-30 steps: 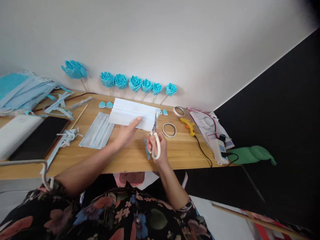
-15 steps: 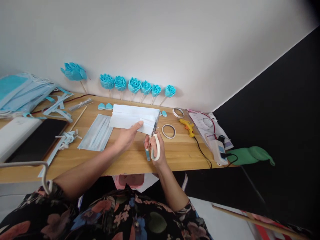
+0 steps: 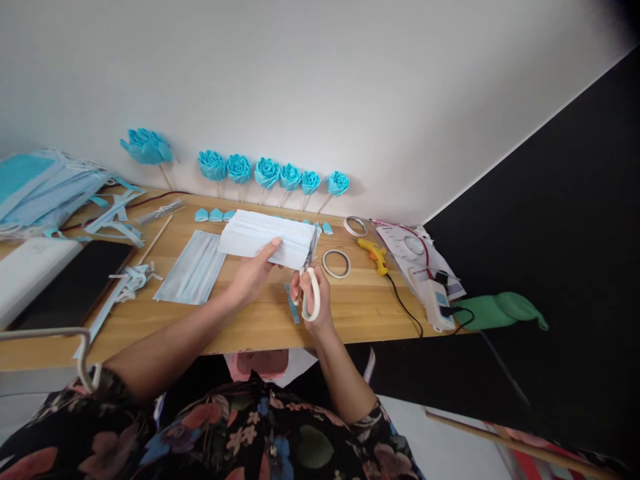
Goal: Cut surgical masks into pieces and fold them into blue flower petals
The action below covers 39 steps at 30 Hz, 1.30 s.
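Note:
My left hand (image 3: 253,273) grips a white pleated face mask (image 3: 265,237) by its near edge and holds it above the wooden table (image 3: 225,320). White-handled scissors (image 3: 311,280) are in my right hand (image 3: 313,300), their blades at the mask's right end. A cut blue strip (image 3: 292,303) lies on the table just under my right hand. Another face mask (image 3: 193,267) lies flat to the left of my left hand.
Several blue fabric roses (image 3: 267,172) on sticks lean on the wall. Tape rolls (image 3: 336,263), a yellow glue gun (image 3: 373,252) with cable, a power adapter (image 3: 435,300), a stack of masks (image 3: 45,187), cut strips (image 3: 120,213), a white box (image 3: 30,267) and a dark tablet (image 3: 80,280) are around.
The mask and scissors have shifted slightly left and lower. The scissor blades have closed further into the mask's right end.

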Motion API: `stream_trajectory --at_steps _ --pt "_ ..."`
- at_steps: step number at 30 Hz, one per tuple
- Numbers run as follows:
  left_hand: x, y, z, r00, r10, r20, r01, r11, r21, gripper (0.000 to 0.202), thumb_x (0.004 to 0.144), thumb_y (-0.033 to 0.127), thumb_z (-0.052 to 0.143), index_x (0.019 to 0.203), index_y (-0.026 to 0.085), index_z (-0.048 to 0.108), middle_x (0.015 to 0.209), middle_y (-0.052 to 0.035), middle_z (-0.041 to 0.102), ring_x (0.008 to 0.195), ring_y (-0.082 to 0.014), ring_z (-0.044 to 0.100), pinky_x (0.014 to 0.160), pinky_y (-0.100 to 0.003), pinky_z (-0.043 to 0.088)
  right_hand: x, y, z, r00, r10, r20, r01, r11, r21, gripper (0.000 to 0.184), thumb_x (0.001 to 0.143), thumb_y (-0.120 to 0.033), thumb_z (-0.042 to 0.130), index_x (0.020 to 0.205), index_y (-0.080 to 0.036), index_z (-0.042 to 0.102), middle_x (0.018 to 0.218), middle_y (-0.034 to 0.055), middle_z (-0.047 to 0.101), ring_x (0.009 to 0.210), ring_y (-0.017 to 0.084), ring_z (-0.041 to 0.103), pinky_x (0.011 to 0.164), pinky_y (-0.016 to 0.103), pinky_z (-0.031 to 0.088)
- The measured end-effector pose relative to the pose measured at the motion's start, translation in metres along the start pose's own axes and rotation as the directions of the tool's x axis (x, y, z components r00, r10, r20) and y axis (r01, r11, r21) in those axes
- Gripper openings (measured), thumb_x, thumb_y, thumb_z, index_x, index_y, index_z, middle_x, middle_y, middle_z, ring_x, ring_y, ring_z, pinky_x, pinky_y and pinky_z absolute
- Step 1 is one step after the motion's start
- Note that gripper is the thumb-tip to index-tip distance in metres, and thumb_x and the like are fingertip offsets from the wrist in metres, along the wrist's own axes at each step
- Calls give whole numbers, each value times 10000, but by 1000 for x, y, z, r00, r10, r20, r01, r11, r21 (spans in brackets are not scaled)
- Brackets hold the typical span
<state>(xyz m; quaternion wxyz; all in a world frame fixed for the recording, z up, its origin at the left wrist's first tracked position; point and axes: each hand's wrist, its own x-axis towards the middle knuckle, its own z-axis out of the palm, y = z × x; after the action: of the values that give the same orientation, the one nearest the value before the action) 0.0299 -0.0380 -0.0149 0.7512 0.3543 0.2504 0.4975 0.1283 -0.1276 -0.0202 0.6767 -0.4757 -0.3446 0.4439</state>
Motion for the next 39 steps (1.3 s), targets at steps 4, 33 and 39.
stream_trajectory --at_steps 4,33,39 --pt "-1 -2 1 1000 19 -11 -19 1000 -10 284 795 367 769 964 183 634 912 -26 672 841 -169 597 654 -270 424 1 -1 0 1000 -18 -24 19 1000 9 441 797 -596 704 853 -229 466 575 -80 513 435 58 414 412 187 296" --pt "-2 -4 2 1000 1 -2 -1 1000 26 330 785 418 760 971 168 650 994 -58 701 1008 -226 624 814 -320 472 0 -7 1 995 5 -100 -3 1000 27 444 714 -537 781 809 -227 478 513 -100 491 369 36 356 356 160 268" --pt "-4 -1 4 1000 -10 -12 10 1000 -4 345 783 373 767 1048 177 665 1083 -68 720 1141 -254 624 920 -349 509 0 -8 3 991 37 -125 -31 998 49 409 701 -464 798 806 -222 484 512 -100 508 357 31 361 341 155 271"
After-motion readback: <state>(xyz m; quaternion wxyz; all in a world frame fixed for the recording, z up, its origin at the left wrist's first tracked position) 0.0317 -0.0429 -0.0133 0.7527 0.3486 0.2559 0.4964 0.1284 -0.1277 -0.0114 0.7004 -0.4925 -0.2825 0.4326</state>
